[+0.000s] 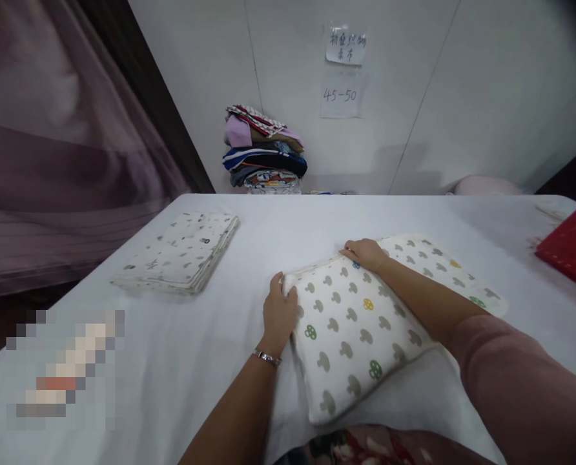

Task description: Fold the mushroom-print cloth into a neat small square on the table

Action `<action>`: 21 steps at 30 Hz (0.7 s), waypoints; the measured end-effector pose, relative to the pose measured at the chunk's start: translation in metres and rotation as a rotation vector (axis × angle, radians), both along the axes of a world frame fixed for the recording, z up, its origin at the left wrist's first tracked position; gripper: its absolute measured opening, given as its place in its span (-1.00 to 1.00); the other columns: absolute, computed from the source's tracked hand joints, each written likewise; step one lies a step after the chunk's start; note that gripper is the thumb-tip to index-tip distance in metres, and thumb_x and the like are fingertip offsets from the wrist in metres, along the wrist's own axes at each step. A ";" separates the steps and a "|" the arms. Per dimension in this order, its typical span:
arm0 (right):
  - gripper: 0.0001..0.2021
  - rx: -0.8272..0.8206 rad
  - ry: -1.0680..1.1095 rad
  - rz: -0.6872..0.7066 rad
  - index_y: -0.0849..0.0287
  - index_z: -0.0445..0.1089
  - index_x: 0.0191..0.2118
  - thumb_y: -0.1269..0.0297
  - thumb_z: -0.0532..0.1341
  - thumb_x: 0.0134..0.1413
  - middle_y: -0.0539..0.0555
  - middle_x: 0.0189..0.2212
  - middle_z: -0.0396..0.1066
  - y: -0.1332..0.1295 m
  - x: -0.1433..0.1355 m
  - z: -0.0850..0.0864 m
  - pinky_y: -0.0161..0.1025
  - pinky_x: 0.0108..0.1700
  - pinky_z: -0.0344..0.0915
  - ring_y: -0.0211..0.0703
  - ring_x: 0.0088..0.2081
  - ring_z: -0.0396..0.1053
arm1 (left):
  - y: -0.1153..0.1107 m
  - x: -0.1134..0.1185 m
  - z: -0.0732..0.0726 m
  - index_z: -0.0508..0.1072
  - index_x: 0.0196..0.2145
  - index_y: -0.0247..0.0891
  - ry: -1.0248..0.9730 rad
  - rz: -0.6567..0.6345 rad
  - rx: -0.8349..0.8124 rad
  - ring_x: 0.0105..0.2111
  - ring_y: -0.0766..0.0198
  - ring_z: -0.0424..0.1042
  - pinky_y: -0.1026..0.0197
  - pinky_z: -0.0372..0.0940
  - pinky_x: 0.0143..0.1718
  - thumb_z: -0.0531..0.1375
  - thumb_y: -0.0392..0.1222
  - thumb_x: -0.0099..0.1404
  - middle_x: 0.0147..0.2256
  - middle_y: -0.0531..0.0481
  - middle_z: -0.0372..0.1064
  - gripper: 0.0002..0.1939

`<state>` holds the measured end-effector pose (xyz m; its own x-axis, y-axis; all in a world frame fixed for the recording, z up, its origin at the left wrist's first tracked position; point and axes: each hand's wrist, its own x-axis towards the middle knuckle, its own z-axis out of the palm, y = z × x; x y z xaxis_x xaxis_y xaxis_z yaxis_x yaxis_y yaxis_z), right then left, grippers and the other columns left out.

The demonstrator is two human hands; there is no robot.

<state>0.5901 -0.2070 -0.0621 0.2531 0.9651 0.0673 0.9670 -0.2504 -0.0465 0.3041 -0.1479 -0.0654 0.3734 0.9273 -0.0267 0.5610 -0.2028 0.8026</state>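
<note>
A thick, soft white cloth printed with mushrooms (350, 336) was held askew on the smooth white surface (210, 361). By judgement, its folding was well under way but unfinished: layers were seen gathered at its far edge, while a flat section of matching print (428, 265) was left spread on its right; whether the two were joined could not be told, the right forearm (433, 287) being in between. The cloth looked puffy and four-sided, its edges rounded, with rows of grey-beige mushrooms broken by a few green, yellow and blue ones.

Its left edge was held near the far corner in the left grip (279, 314), thumb and fingers drawn close; its far edge was pinched narrowly in the right grip (367, 254).

Well to its left, a rectangular white cloth with small grey motifs (176, 248) was already neatly folded. Far beyond it, a multicoloured fabric pile (263, 152) was stacked.
</note>
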 end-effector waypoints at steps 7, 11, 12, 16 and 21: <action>-0.58 -0.061 -0.046 0.002 0.15 0.38 -0.22 -0.01 -0.10 0.24 0.12 -0.37 0.49 0.002 0.000 0.003 -0.26 -0.34 0.10 -0.07 -0.33 0.39 | 0.003 -0.002 0.007 0.19 0.10 -0.20 0.252 -0.080 0.120 -0.18 0.12 0.40 0.09 0.28 -0.16 0.03 -0.09 0.26 -0.12 -0.10 0.39 -0.54; -0.59 0.041 0.078 0.058 0.16 0.39 -0.11 0.03 -0.09 0.25 0.15 -0.24 0.48 -0.004 0.007 0.005 -0.22 -0.19 0.18 -0.06 -0.20 0.38 | 0.010 -0.002 0.015 0.24 0.06 -0.27 0.251 -0.121 0.417 0.00 0.09 0.26 0.09 0.23 -0.05 0.05 -0.08 0.26 0.01 -0.17 0.26 -0.57; -0.60 0.096 0.097 0.090 0.17 0.38 -0.09 0.06 -0.08 0.24 0.17 -0.19 0.47 -0.007 0.008 0.006 -0.19 -0.14 0.18 -0.04 -0.16 0.36 | 0.012 0.000 0.018 0.29 0.02 -0.27 0.236 -0.161 0.494 0.01 0.10 0.23 0.09 0.21 -0.02 0.05 -0.10 0.27 0.00 -0.16 0.26 -0.61; -0.67 0.310 0.149 0.234 0.20 0.41 -0.12 0.13 0.01 0.20 0.19 -0.15 0.43 -0.020 0.007 0.005 -0.11 -0.03 0.17 -0.02 -0.08 0.30 | 0.014 0.024 0.028 0.42 -0.17 -0.21 0.239 -0.409 0.614 -0.08 0.15 0.26 0.10 0.17 -0.04 0.05 -0.16 0.29 -0.14 -0.07 0.35 -0.78; -0.73 0.325 0.196 0.393 0.17 0.44 -0.19 0.22 0.03 0.20 0.16 -0.23 0.42 -0.025 -0.002 -0.003 -0.11 -0.08 0.20 -0.07 -0.16 0.30 | 0.010 0.055 0.022 0.45 -0.25 -0.20 0.369 -0.489 0.583 -0.14 0.15 0.27 0.11 0.15 -0.12 0.07 -0.16 0.29 -0.25 -0.04 0.37 -0.82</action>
<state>0.5884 -0.2320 -0.0651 -0.0850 0.9269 0.3654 0.9503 0.1856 -0.2498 0.3595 -0.1379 -0.0429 0.7973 0.5670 0.2070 0.5083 -0.8157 0.2762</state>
